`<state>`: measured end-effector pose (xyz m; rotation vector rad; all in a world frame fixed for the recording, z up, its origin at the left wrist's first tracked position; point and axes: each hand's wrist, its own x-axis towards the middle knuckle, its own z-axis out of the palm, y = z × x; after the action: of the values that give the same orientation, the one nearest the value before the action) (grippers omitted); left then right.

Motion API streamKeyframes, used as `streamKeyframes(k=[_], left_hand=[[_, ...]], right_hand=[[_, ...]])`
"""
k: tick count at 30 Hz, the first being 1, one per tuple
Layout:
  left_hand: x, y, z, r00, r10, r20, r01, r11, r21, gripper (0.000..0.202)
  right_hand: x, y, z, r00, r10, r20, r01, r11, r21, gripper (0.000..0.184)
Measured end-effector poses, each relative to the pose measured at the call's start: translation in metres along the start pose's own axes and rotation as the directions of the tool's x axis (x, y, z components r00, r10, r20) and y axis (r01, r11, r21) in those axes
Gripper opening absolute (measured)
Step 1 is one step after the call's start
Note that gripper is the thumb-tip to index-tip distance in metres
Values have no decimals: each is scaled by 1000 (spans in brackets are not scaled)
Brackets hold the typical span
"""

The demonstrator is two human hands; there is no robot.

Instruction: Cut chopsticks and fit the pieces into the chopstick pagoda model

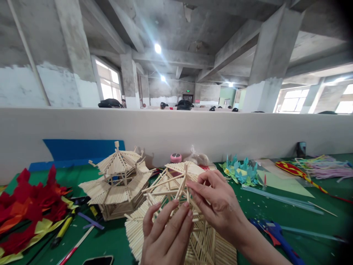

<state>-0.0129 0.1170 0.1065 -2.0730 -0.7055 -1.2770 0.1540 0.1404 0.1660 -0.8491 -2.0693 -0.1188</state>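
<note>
A pavilion model of pale wooden sticks (138, 235) stands in front of me, its upper roof partly covered and partly bare frame. My right hand (217, 200) pinches a thin wooden stick (188, 193) close to the roof's peak. Bent over the near side of this roof is my left hand (168, 232), its fingertips on the lower ends of the roof sticks; its thumb is hidden. Just to the left stands a second stick pavilion (118, 180) with two covered roof tiers and a small post on top.
A blue glue gun (275, 233) and clear glue sticks (284, 200) lie at right. Behind them are blue paper flowers (239, 171) and pastel strips (322, 165). Red paper petals (35, 206) and a yellow cutter (63, 230) lie left. A white partition (176, 129) rises behind.
</note>
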Motion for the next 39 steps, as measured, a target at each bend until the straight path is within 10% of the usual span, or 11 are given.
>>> streamKeyframes(k=[10,20,27,39], left_hand=[[-3,1,-3,1000,31,0,-31,999,37,22],[-3,12,17,960,-49,-277,64,997,45,32],[5,6,1,996,29,-87,-18,992,125,24],[-8,7,16,977,2,-215,0,1000,11,29]], right_hand=[[-7,-8,-2,978,114,-173,-88,985,149,15],[-8,-35,-10,974,-1,226,31,991,-131,37],[-4,-36,-3,974,35,223,-19,997,-77,35],[-6,-33,-5,984,31,175,-35,999,22,33]])
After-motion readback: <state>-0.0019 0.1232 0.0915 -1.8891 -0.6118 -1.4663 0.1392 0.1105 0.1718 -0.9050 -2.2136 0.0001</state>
